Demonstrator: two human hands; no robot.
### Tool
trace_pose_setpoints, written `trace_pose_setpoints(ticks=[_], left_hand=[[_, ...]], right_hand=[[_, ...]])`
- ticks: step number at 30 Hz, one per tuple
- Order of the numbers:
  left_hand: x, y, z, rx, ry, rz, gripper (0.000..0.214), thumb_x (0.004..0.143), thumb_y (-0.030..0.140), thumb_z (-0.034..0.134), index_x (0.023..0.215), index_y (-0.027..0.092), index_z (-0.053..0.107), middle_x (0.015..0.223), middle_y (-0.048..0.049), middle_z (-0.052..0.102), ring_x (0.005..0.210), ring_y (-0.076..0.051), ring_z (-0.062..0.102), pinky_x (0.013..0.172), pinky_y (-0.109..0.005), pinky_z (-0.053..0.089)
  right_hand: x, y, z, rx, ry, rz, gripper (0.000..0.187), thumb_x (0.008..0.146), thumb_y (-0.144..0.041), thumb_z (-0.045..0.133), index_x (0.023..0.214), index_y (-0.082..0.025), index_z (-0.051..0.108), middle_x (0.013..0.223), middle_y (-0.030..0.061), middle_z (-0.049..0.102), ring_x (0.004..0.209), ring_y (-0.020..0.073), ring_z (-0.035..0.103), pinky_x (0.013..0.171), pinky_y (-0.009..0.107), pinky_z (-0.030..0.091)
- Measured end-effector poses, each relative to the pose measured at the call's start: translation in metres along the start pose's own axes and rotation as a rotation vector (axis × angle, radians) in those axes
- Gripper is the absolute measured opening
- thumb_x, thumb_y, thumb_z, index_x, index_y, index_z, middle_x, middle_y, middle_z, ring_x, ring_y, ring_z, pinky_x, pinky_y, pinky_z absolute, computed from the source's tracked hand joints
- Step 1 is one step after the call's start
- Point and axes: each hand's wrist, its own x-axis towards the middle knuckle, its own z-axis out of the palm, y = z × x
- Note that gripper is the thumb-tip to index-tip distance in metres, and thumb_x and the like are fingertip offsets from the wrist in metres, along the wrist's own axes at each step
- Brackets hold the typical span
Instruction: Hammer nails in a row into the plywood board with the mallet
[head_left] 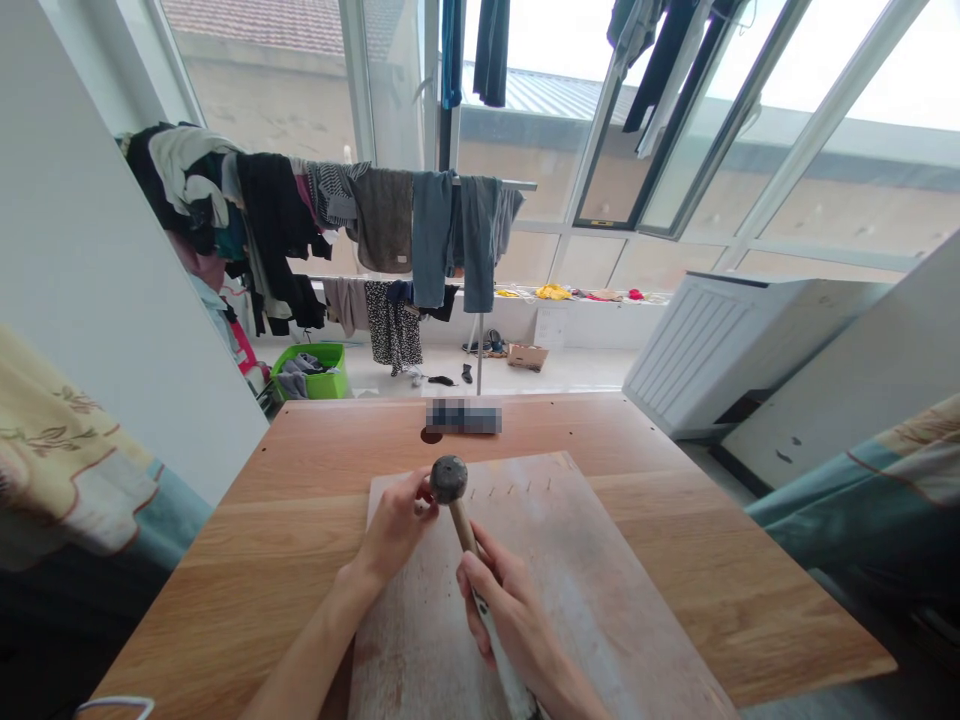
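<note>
A pale worn board [570, 590] lies on the wooden table [285, 520]. My right hand [510, 615] is closed round the wooden handle of a hammer [450, 482], whose dark round head sits just above the board's far left part. My left hand [394, 530] rests on the board beside the hammer head, its fingers pinched together under the head on something I cannot make out. A row of several small nails or marks [517, 488] runs along the board's far edge, right of the hammer head.
A drying rack full of clothes [337, 230] stands beyond the table before large windows. A green basket [311, 372] sits on the floor at left. A white radiator-like panel [720, 340] leans at right. Patterned fabric [67, 450] hangs at both edges of the view.
</note>
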Motion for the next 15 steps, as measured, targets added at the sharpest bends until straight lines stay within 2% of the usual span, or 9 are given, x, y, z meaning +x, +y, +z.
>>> trace_pose_setpoints(ticks=[4,7,11,13,15], left_hand=[[-0.001,-0.002,0.001,0.015,-0.022,0.004,0.037,0.076,0.002,0.057,0.106,0.022,0.064,0.078,0.0017,0.069,0.069,-0.015,0.065,0.064,-0.022,0.052],[0.0,-0.006,0.002,0.062,-0.019,0.026,0.035,0.081,0.006,0.059,0.112,0.022,0.062,0.081,0.0019,0.069,0.069,-0.015,0.064,0.066,-0.024,0.053],[-0.002,0.005,0.0,0.216,0.052,0.132,0.036,0.084,0.012,0.067,0.118,0.02,0.059,0.095,-0.0031,0.068,0.088,-0.02,0.066,0.079,-0.031,0.055],[-0.007,0.022,-0.003,0.278,-0.045,0.25,0.032,0.088,0.011,0.065,0.118,0.021,0.06,0.102,-0.0043,0.068,0.097,-0.021,0.064,0.088,-0.034,0.053],[-0.014,0.043,-0.002,0.334,-0.257,0.427,0.025,0.092,0.009,0.061,0.113,0.023,0.061,0.105,-0.0033,0.07,0.101,-0.019,0.063,0.092,-0.033,0.05]], right_hand=[[-0.001,0.0,0.002,0.021,0.001,0.003,0.046,0.093,-0.048,0.062,0.127,-0.018,0.061,0.072,-0.007,0.054,0.03,0.0007,0.043,0.025,0.011,0.032],[-0.004,-0.002,0.001,0.119,0.021,-0.016,0.048,0.091,-0.049,0.065,0.128,-0.018,0.06,0.073,-0.006,0.056,0.03,0.0009,0.042,0.025,0.011,0.033],[-0.013,-0.019,-0.015,0.255,0.144,-0.053,0.054,0.089,-0.051,0.067,0.131,-0.021,0.054,0.073,-0.0071,0.056,0.029,0.0011,0.038,0.024,0.012,0.035],[-0.02,-0.031,-0.03,0.267,0.18,-0.018,0.051,0.09,-0.048,0.065,0.132,-0.023,0.051,0.071,-0.0084,0.055,0.029,0.0017,0.036,0.024,0.012,0.036],[-0.029,-0.039,-0.045,0.254,0.178,0.029,0.05,0.091,-0.047,0.063,0.134,-0.024,0.048,0.068,-0.0096,0.053,0.029,0.0026,0.035,0.023,0.013,0.037]])
